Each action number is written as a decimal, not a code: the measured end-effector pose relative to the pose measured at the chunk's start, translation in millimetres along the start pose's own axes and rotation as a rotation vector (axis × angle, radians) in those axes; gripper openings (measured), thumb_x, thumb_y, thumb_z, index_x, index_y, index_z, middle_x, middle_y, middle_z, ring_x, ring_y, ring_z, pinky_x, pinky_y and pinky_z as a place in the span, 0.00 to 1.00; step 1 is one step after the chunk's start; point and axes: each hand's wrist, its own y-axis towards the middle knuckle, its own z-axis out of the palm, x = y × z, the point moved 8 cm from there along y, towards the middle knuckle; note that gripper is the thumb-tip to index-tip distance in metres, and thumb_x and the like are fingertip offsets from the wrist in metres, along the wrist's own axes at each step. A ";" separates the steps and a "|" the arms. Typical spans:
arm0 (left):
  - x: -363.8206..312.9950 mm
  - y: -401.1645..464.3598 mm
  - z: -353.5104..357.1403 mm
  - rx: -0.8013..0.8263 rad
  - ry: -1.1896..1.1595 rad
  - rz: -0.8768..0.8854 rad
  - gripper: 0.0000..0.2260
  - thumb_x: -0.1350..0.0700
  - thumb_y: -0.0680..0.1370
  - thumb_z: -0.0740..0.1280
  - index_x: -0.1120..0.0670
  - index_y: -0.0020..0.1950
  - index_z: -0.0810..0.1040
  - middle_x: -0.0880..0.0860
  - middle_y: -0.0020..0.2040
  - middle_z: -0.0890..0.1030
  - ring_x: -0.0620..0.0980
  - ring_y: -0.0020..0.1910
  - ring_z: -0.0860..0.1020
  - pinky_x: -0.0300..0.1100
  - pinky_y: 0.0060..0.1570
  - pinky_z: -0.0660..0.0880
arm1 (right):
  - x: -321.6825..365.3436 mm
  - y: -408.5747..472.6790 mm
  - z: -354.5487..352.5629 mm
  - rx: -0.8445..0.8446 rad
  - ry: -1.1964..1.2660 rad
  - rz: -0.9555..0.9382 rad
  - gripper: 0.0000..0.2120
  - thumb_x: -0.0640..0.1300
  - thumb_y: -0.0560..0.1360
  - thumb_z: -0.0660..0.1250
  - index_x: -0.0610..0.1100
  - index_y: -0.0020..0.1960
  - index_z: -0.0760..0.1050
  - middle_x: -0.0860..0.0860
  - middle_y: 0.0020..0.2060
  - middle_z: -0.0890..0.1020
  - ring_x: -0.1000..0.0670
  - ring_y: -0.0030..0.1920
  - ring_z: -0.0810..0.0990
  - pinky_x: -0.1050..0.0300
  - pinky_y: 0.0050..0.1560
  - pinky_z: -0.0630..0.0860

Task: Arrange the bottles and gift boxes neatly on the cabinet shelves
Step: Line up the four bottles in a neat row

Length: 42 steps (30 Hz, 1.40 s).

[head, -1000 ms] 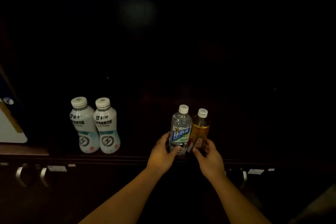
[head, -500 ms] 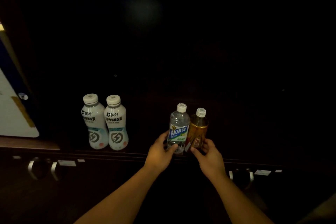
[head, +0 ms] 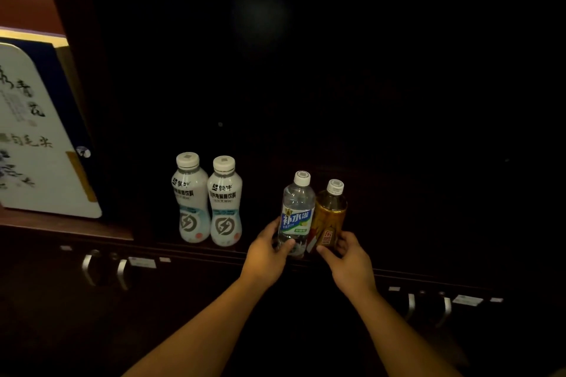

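A clear water bottle (head: 296, 211) with a blue label stands upright near the front of the dark cabinet shelf (head: 398, 254), touching an amber tea bottle (head: 330, 217) on its right. My left hand (head: 266, 257) grips the base of the water bottle. My right hand (head: 349, 263) grips the base of the tea bottle. Two white drink bottles (head: 190, 199) (head: 225, 202) stand side by side further left on the same shelf. A white and blue gift box (head: 33, 138) stands in the neighbouring compartment at far left.
A vertical wooden divider (head: 92, 101) separates the gift box from the bottles. Below the shelf edge are drawer fronts with metal handles (head: 88, 266) (head: 410, 306) and small labels. The shelf's back and right side are dark.
The view has swung left, so more of the gift box shows. Both hands keep hold of the two bottles, which stay together near the shelf front.
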 end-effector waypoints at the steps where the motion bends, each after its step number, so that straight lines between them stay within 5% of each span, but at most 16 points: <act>1: 1.8 0.2 -3.8 -0.005 -0.001 -0.001 0.26 0.53 0.78 0.70 0.45 0.75 0.67 0.44 0.66 0.76 0.43 0.64 0.74 0.43 0.63 0.74 | 2.3 0.1 3.8 0.003 -0.005 -0.003 0.28 0.50 0.72 0.76 0.47 0.68 0.71 0.52 0.60 0.81 0.56 0.57 0.78 0.60 0.55 0.73; 8: 10.1 -1.3 -26.5 -0.047 0.004 -0.011 0.26 0.53 0.79 0.69 0.45 0.75 0.66 0.43 0.64 0.77 0.42 0.63 0.74 0.42 0.62 0.74 | 13.8 1.0 28.3 0.021 -0.025 -0.010 0.28 0.52 0.71 0.76 0.48 0.67 0.71 0.54 0.58 0.81 0.60 0.52 0.76 0.67 0.48 0.70; 13: 11.8 -17.0 -45.9 -0.281 0.018 -0.093 0.18 0.50 0.75 0.73 0.46 0.62 0.73 0.39 0.53 0.76 0.38 0.52 0.76 0.28 0.43 0.69 | 18.5 1.7 41.1 0.009 -0.036 -0.015 0.28 0.54 0.71 0.76 0.49 0.67 0.71 0.56 0.55 0.80 0.60 0.51 0.76 0.66 0.47 0.70; 17: 18.8 -29.4 -47.8 -0.348 -0.104 -0.224 0.21 0.48 0.71 0.77 0.47 0.56 0.70 0.44 0.50 0.76 0.38 0.46 0.76 0.31 0.36 0.69 | 20.7 1.9 48.2 -0.004 -0.027 -0.017 0.26 0.53 0.70 0.77 0.51 0.64 0.72 0.66 0.44 0.75 0.64 0.48 0.75 0.71 0.43 0.68; 22: 31.0 -29.5 -43.9 -0.359 -0.302 -0.406 0.22 0.48 0.71 0.77 0.50 0.59 0.72 0.43 0.47 0.77 0.39 0.43 0.75 0.35 0.37 0.70 | 25.2 2.3 55.2 -0.010 -0.030 -0.028 0.24 0.53 0.70 0.77 0.52 0.63 0.73 0.67 0.42 0.75 0.64 0.47 0.76 0.71 0.42 0.68; 32: 26.0 -37.7 -50.5 -0.372 -0.312 -0.371 0.18 0.47 0.72 0.76 0.50 0.55 0.74 0.45 0.49 0.80 0.43 0.48 0.78 0.37 0.44 0.72 | 30.9 3.4 62.1 0.011 -0.031 -0.028 0.26 0.53 0.70 0.77 0.50 0.65 0.73 0.58 0.53 0.80 0.57 0.54 0.78 0.64 0.49 0.72; 36: -34.9 -42.6 -71.0 -0.336 -0.225 -0.043 0.12 0.51 0.73 0.76 0.45 0.49 0.74 0.46 0.45 0.80 0.38 0.43 0.80 0.32 0.37 0.76 | 27.6 6.7 68.0 0.045 -0.003 -0.013 0.25 0.52 0.70 0.77 0.51 0.64 0.73 0.58 0.54 0.81 0.58 0.55 0.79 0.62 0.51 0.74; 39: -118.3 -32.2 -100.0 -0.276 0.073 0.379 0.10 0.52 0.75 0.72 0.44 0.53 0.74 0.43 0.49 0.77 0.39 0.46 0.77 0.30 0.44 0.76 | 23.2 9.2 72.3 0.070 0.040 0.019 0.28 0.51 0.70 0.77 0.49 0.67 0.72 0.55 0.57 0.81 0.56 0.57 0.79 0.56 0.59 0.76; 42: -188.8 -7.2 -126.4 -0.276 0.456 0.672 0.17 0.50 0.76 0.70 0.49 0.64 0.75 0.47 0.59 0.74 0.42 0.56 0.74 0.34 0.54 0.73 | 24.8 8.8 71.7 0.062 0.025 0.024 0.29 0.53 0.70 0.77 0.50 0.67 0.71 0.56 0.57 0.81 0.58 0.54 0.78 0.60 0.55 0.73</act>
